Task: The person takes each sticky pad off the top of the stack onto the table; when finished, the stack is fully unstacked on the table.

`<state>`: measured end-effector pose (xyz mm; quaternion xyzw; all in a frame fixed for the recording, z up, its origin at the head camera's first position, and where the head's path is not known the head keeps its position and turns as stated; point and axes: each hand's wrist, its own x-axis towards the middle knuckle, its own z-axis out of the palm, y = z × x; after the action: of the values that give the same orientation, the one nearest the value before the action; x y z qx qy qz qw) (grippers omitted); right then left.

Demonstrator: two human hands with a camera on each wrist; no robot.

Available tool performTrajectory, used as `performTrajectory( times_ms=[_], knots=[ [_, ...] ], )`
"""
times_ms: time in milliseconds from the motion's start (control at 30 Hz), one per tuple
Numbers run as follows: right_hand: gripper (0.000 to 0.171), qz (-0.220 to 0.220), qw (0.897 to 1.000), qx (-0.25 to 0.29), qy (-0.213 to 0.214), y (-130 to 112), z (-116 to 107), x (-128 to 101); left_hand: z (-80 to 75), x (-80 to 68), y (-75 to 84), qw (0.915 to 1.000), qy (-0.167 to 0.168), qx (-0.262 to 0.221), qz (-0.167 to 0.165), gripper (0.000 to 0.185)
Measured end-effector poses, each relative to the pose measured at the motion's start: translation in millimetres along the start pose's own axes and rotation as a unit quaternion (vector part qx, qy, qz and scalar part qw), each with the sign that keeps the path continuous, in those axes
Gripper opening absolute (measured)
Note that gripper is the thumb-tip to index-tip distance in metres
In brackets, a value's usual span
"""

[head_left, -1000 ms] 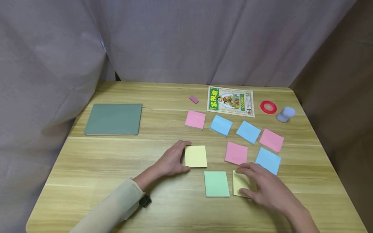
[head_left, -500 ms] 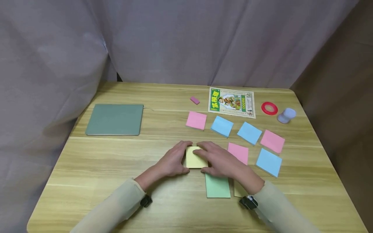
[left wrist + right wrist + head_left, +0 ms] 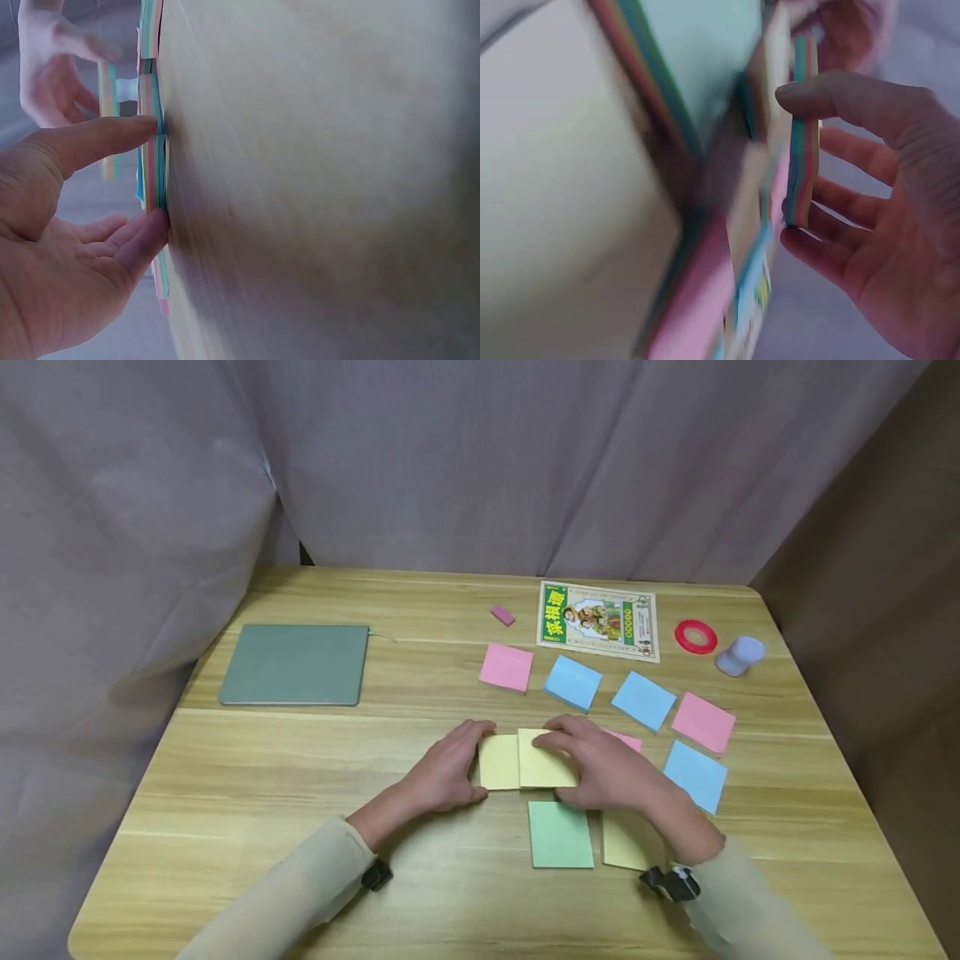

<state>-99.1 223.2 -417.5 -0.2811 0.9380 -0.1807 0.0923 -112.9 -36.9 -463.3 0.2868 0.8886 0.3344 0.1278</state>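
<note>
My left hand (image 3: 444,772) holds a yellow-topped sticky note pad (image 3: 498,762) flat on the table, thumb and fingers at opposite edges. Coloured layers show along that pad's side in the left wrist view. My right hand (image 3: 615,768) grips a second yellow-topped sticky note pad (image 3: 543,762), raised off the table and overlapping the right part of the first in the head view. Its striped edge (image 3: 802,169) lies between thumb and fingers in the right wrist view. A green pad (image 3: 560,837) lies just in front; another yellow pad (image 3: 626,843) sits partly below the right forearm.
Pink (image 3: 506,667) and blue pads (image 3: 572,682) lie in the middle and right; one pink pad (image 3: 628,742) is mostly hidden by the right hand. Farther back are a pink eraser (image 3: 502,615), a booklet (image 3: 597,620), red tape (image 3: 696,637) and a pale cup-like object (image 3: 740,656). A green notebook (image 3: 295,664) lies left.
My right hand moved left from the front yellow pad to the one at my left hand, then lifted a yellow-topped pad from there and shifted it right. The left hand stays in place.
</note>
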Motion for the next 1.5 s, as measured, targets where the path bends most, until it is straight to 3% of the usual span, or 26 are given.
performTrajectory(
  times_ms=[200,300,400,567,700,900,1333,1500],
  knots=[
    [0.069,0.080,0.994,0.018,0.076,48.1,-35.6,-60.0,-0.1,-1.5,0.0,1.0000,0.005,-0.001,0.001,0.088],
    [0.070,0.127,0.983,0.030,0.125,84.1,-52.5,-94.9,0.6,-1.3,0.1,0.9999,0.010,0.000,0.007,0.087],
    [0.070,0.181,0.971,0.046,0.148,123.0,-62.0,-127.6,1.8,-1.5,0.8,0.9999,0.009,0.003,0.011,0.087],
    [0.069,0.261,0.957,0.050,0.115,171.8,-61.0,-162.0,2.9,-1.4,1.9,0.9995,0.006,0.023,0.021,0.087],
    [0.068,0.268,0.959,0.041,0.085,191.3,-54.1,-170.5,3.3,-1.1,2.4,0.9984,0.010,0.039,0.039,0.086],
    [0.068,0.236,0.968,0.033,0.081,201.9,-39.9,-169.9,4.2,-2.2,4.4,0.9977,0.013,0.049,0.045,0.084],
    [0.068,0.204,0.974,0.015,0.099,195.5,-35.0,-170.6,4.9,-1.8,4.6,0.9974,0.010,0.057,0.043,0.085],
    [0.062,0.222,0.968,0.004,0.116,177.4,-41.3,-165.0,4.6,-2.1,1.9,0.9992,0.002,0.029,0.027,0.089]
  ],
)
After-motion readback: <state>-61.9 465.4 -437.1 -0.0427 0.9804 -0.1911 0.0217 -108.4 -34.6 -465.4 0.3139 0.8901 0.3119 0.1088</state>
